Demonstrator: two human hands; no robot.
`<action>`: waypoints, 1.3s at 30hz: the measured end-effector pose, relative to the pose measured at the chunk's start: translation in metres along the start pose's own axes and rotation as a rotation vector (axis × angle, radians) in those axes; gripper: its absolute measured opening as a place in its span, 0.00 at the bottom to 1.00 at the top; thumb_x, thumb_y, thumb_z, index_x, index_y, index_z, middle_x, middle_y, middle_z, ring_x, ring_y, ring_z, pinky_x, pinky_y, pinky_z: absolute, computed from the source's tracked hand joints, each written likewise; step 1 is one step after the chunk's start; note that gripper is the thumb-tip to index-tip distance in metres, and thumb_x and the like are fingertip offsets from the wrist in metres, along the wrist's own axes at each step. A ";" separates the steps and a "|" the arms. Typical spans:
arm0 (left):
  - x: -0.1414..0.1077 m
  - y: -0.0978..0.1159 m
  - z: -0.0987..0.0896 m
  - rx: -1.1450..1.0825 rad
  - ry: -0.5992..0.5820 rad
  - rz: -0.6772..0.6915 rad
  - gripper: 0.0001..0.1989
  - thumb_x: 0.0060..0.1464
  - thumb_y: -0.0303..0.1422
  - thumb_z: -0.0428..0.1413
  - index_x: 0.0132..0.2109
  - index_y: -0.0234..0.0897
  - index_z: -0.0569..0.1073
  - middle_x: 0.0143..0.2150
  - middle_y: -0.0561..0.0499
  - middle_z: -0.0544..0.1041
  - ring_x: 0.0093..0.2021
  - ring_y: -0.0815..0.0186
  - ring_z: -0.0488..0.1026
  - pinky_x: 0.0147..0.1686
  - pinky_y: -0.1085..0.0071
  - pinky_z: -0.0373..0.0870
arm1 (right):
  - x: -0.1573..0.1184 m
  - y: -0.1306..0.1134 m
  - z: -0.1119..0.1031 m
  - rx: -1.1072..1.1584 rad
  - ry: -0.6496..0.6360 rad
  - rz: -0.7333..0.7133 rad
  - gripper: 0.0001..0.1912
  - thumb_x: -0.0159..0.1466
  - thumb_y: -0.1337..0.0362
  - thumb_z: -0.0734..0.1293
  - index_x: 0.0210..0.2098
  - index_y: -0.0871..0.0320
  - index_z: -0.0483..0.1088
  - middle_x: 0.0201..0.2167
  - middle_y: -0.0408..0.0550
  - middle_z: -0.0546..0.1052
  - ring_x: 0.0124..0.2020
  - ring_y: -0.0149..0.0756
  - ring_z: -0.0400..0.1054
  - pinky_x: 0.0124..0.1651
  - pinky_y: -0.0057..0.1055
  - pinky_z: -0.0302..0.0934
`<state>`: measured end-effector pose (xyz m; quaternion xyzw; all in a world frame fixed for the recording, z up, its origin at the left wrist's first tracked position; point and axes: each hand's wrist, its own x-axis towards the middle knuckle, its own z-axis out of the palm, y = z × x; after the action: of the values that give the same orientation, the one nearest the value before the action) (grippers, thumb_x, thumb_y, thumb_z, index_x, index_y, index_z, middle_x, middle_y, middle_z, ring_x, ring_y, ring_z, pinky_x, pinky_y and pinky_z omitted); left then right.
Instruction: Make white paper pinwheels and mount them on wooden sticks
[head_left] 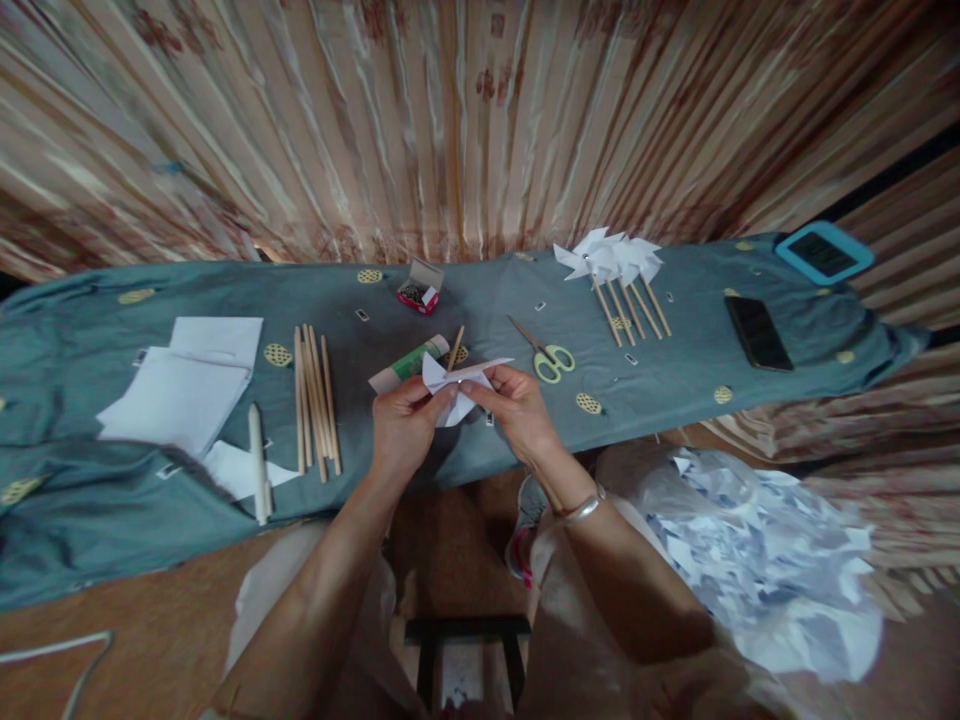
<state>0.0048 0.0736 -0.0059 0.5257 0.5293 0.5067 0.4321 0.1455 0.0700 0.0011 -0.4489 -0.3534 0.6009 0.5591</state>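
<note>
A white paper pinwheel [451, 408] is held up near the table's front edge, between my two hands. My left hand [405, 420] grips its left side, thumb pressed near the centre. My right hand [517, 405] pinches the right side, with its thumb beside a small pin head at the middle. Behind the paper a thin wooden stick [456, 345] points up and away; its lower part is hidden. Just beyond my hands lies a green and pale tube or box [409, 362], partly covered. Scissors with green handles [551, 358] rest to the right of my right hand.
Left are white paper sheets [187, 390], a capped white pen or cutter [258, 460] and several wooden sticks [315, 400]. A small open red box [420, 287] stands behind. Finished pinwheels [619, 262], a phone [757, 332] and a blue-framed device [825, 252] lie right. A scrap-filled bag [757, 560] sits below.
</note>
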 end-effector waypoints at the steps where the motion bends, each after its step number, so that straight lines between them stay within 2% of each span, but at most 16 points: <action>1: 0.000 0.000 0.000 -0.003 0.001 0.001 0.10 0.45 0.38 0.64 0.31 0.36 0.83 0.27 0.53 0.81 0.29 0.65 0.74 0.30 0.72 0.69 | 0.000 0.000 0.000 -0.002 -0.001 0.002 0.17 0.43 0.53 0.80 0.29 0.55 0.79 0.27 0.40 0.81 0.26 0.29 0.71 0.36 0.29 0.67; 18: -0.001 -0.005 0.001 -0.007 0.011 0.076 0.08 0.46 0.37 0.64 0.26 0.37 0.81 0.22 0.53 0.76 0.24 0.68 0.69 0.26 0.73 0.65 | -0.001 -0.001 -0.001 0.013 0.013 0.050 0.19 0.40 0.53 0.81 0.27 0.56 0.78 0.27 0.41 0.81 0.27 0.30 0.71 0.37 0.30 0.66; 24: -0.001 -0.006 0.001 -0.016 0.001 0.042 0.10 0.46 0.39 0.64 0.24 0.37 0.80 0.23 0.53 0.76 0.24 0.68 0.69 0.26 0.73 0.65 | -0.001 -0.004 0.000 0.016 0.011 0.043 0.19 0.40 0.52 0.81 0.26 0.55 0.79 0.26 0.40 0.81 0.27 0.30 0.71 0.37 0.30 0.67; 30: -0.002 -0.007 0.001 -0.015 -0.003 -0.004 0.10 0.45 0.39 0.64 0.29 0.37 0.82 0.27 0.53 0.80 0.29 0.65 0.73 0.30 0.72 0.68 | -0.002 -0.004 -0.001 -0.025 -0.006 0.057 0.18 0.41 0.52 0.80 0.28 0.55 0.79 0.28 0.42 0.81 0.28 0.31 0.71 0.38 0.31 0.68; 39: -0.002 -0.002 0.002 -0.008 -0.006 -0.033 0.11 0.44 0.40 0.64 0.25 0.35 0.80 0.21 0.54 0.74 0.24 0.69 0.67 0.26 0.73 0.64 | -0.003 -0.006 0.000 0.024 -0.018 0.070 0.18 0.40 0.52 0.81 0.26 0.54 0.80 0.23 0.40 0.79 0.26 0.29 0.71 0.36 0.29 0.67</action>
<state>0.0068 0.0720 -0.0086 0.5167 0.5345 0.5002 0.4440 0.1480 0.0682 0.0071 -0.4488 -0.3354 0.6285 0.5396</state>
